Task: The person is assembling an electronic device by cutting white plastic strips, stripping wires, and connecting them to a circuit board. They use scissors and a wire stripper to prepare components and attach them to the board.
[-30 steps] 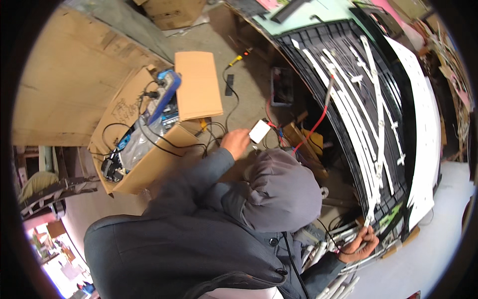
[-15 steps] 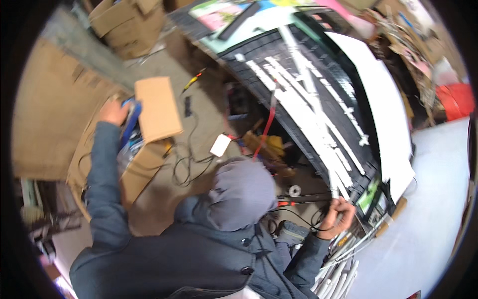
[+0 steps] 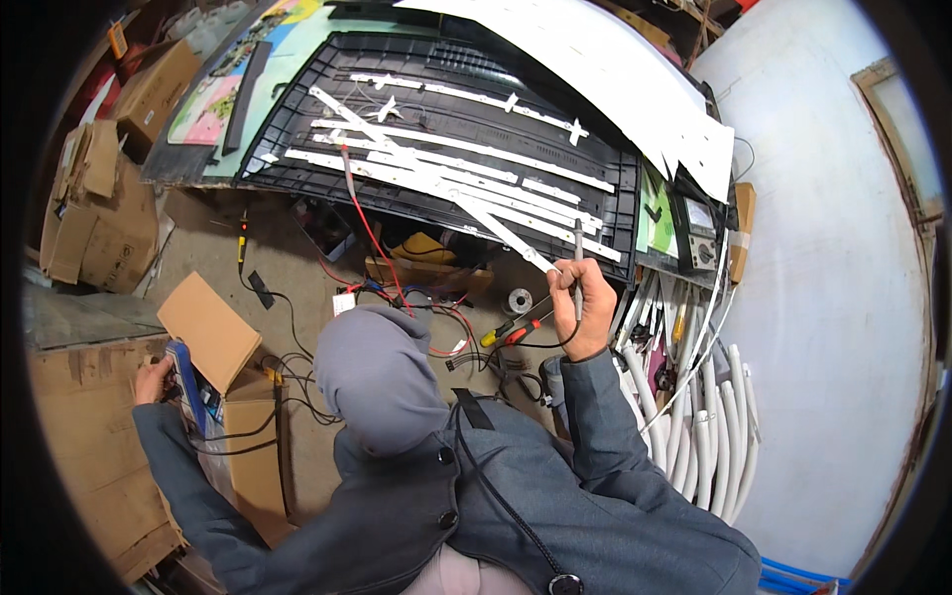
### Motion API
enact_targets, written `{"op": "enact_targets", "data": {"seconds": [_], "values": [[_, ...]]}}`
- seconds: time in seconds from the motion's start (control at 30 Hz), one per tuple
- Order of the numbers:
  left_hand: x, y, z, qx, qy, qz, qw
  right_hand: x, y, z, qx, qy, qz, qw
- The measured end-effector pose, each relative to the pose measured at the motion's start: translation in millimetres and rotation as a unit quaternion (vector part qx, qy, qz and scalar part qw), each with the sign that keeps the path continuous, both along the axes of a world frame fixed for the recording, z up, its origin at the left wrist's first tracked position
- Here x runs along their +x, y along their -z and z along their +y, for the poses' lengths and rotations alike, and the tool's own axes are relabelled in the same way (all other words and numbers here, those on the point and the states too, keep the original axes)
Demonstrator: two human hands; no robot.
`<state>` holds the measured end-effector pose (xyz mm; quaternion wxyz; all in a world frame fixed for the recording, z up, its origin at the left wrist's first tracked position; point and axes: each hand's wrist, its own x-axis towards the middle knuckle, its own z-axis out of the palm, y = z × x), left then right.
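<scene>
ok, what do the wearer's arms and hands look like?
Dark slate-grey left sleeve and right sleeve, both long, matching the jacket; no sleeve markings I can make out. Left hand and right hand are bare, no gloves.

One left hand (image 3: 154,380) and one right hand (image 3: 585,297); one dark probe (image 3: 578,238); at least six white strips (image 3: 506,233); one black panel (image 3: 466,121); one meter (image 3: 700,236); one spool (image 3: 519,301); two handled tools (image 3: 523,331) beside it, one yellow, one red; one yellow corded tool (image 3: 242,243); one blue power strip (image 3: 185,387); at least two cartons (image 3: 109,223) at upper left; three coat buttons (image 3: 445,455); at least six white tubes (image 3: 703,446).
</scene>
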<state>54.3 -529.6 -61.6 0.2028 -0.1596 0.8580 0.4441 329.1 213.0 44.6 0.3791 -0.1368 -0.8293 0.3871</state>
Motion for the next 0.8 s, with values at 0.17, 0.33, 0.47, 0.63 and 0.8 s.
{"op": "enact_targets", "data": {"seconds": [0.17, 0.33, 0.47, 0.63, 0.8], "values": [[3, -22, 21, 0.042, -0.027, -0.029, 0.998, 3, 2, -2, -0.009, 0.007, -0.01, 1.0], [20, -37, 19, 0.089, -0.031, 0.038, 0.995, 1, 2, -2, -0.007, -0.004, 0.006, 1.0], [40, -76, 68, -0.046, 0.083, 0.067, 0.993, 5, 2, 4, -0.029, -0.007, -0.003, 1.0], [83, -98, 122, -0.29, 0.166, 0.072, 0.94, 2, -2, -1, -0.04, -0.033, 0.01, 0.999], [108, -128, 190, -0.427, 0.161, 0.156, 0.876, 6, -9, -2, -0.047, -0.053, -0.011, 0.997]]}}
